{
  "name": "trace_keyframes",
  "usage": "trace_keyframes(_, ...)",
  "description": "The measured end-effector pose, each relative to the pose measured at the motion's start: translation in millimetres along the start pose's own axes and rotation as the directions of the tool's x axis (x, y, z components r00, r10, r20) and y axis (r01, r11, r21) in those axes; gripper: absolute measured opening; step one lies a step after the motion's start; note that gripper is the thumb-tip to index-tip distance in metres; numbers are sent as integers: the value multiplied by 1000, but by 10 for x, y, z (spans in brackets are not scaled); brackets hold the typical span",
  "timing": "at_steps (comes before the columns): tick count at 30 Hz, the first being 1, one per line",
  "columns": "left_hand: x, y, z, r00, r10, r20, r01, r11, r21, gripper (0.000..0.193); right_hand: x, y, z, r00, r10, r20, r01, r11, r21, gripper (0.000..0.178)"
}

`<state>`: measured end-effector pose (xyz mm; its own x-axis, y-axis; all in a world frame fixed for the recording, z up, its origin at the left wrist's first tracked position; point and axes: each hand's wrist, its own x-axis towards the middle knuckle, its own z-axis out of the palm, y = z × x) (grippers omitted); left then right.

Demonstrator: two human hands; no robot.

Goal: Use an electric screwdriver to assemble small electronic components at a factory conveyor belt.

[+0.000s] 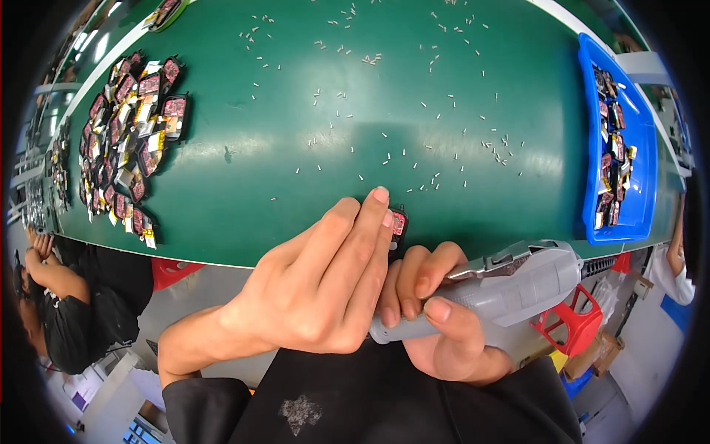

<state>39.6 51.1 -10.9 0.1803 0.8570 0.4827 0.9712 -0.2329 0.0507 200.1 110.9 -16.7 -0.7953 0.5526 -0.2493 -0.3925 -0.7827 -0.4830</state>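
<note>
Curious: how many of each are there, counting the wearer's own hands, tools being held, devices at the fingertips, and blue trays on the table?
Own hands: 2 (left hand, right hand)
Grey handheld tool: 1
Black-and-red device at the fingertips: 1
Blue tray: 1
Total: 5

No lettering, number or sign can be read on anything in view

green table (pixel 222 214) — glossy | red stool (pixel 586 330) — right side | grey floor (pixel 200 290)
</note>
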Motion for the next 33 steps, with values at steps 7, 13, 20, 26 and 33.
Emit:
trace_keyframes(7, 24, 56, -87, 993, -19, 113, 17, 1000, 24, 27, 27, 40, -42, 999, -22, 31, 24, 998, -54, 16)
trace_keyframes(13, 17, 60, -151, 977, -73, 199, 100, 986, -131, 33, 87, -371, 62, 994, -39, 102, 50, 993, -106, 20)
trace_keyframes(20, -113, 64, -79, 984, -80, 159, 99, 989, -109, 28, 495, -814, 179, 908, -301, 290, 351, 926, -138, 18)
trace_keyframes(26, -134, 109, 9, 995, -62, 77, 58, 997, 57, 21, 673, -771, 223, 921, -279, 272, 347, 906, -243, 17)
trace_keyframes(33, -149, 131, 30, 991, -124, 52, 123, 992, 26, 18, 747, -683, 228, 933, -252, 256, 316, 914, -254, 17)
